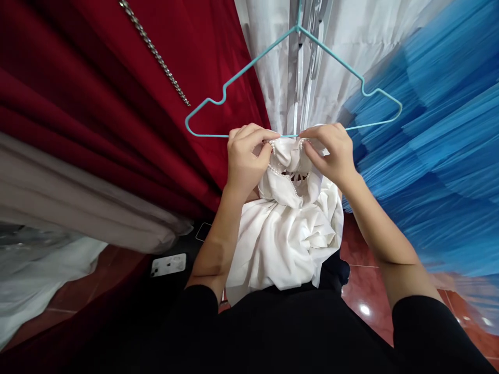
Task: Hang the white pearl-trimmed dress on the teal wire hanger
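Note:
A white dress with pearl-like beads along its neckline hangs down in front of me, its skirt bunched over my lap. My left hand pinches the beaded top edge on the left. On the right, my right hand pinches the same edge between thumb and fingers. Both hands are at the lower bar of a light blue hanger, with the fabric's top against that bar. Whether the cloth is clipped or looped onto the bar is hidden by my fingers.
Red draped fabric with a beaded strip fills the left. Blue ruffled tulle hangs close on the right. White cloth and a metal stand are behind the hanger. A white phone lies on a dark surface at lower left.

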### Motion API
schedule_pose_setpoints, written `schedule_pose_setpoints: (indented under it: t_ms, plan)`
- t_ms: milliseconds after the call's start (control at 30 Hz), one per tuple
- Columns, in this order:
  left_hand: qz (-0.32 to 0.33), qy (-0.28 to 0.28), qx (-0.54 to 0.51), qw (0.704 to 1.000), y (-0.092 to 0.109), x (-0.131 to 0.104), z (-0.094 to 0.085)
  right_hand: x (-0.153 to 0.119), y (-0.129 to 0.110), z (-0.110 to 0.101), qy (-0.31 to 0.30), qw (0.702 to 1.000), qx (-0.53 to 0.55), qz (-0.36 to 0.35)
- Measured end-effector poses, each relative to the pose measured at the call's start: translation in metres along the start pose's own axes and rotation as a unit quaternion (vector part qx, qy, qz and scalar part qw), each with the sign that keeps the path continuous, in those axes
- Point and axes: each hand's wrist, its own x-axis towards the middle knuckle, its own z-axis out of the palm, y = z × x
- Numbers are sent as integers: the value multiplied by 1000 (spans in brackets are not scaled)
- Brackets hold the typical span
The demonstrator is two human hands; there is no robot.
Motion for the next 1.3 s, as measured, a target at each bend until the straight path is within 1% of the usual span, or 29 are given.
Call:
schedule_pose_setpoints:
  t_ms: [67, 100, 167, 200, 233, 300, 367, 433, 500, 533, 600, 667, 767, 867, 933, 1033, 1100, 1200, 1233, 1300]
  plan:
    - [9, -9, -3, 1000, 3, -8, -1, -8, 0, 7, 46, 999, -4, 20]
    - [11, 1, -2, 1000, 3, -15, -2, -12, 1, 7, 62, 998, -5, 31]
    - [7, 57, -1, 998, 0, -33, -2, -18, 2, 4, 74, 996, -1, 50]
    - [-9, 93, -7, 996, -4, -44, -3, -19, 3, 2, 75, 996, 3, 56]
    - [-37, 122, -24, 992, -10, -54, -4, -19, 5, 0, 76, 996, 8, 55]
    - [-113, 162, -80, 977, -28, -68, -8, -17, 7, -2, 83, 996, 17, 31]
    - [-173, 204, -128, 955, -51, -70, -17, -13, 8, -2, 98, 995, 22, -3]
    - [-185, 262, -138, 937, -73, -58, -30, -11, 7, -2, 109, 993, 21, -28]
    - [-160, 312, -128, 928, -88, -37, -46, -10, 5, -3, 112, 992, 19, -45]
    - [-143, 329, -121, 926, -92, -25, -54, -10, 4, -3, 109, 992, 20, -51]
    - [-113, 352, -106, 923, -92, -1, -67, -11, 3, -4, 105, 993, 23, -57]
    - [-98, 365, -85, 922, -84, 19, -74, -12, 2, -5, 105, 992, 27, -58]
    - [-87, 352, -44, 931, -66, 39, -72, -11, 2, -8, 98, 993, 32, -51]
    - [-64, 304, -21, 950, -54, 53, -60, -12, 4, -8, 83, 996, 26, -33]
    - [-32, 276, -27, 960, -52, 59, -50, -13, 4, -6, 83, 996, 13, -32]
    - [37, 250, -63, 965, -49, 64, -38, -13, 4, -4, 89, 995, -3, -40]
    - [80, 225, -112, 965, -41, 64, -33, -13, 4, -4, 96, 994, -4, -49]
    - [119, 155, -187, 963, -18, 56, -27, -13, 3, -4, 106, 992, -5, -64]
    - [120, 127, -189, 966, -10, 52, -24, -13, 2, -4, 107, 992, -6, -65]
    - [98, 64, -143, 983, 4, 41, -13, -13, 1, -3, 106, 992, -6, -63]
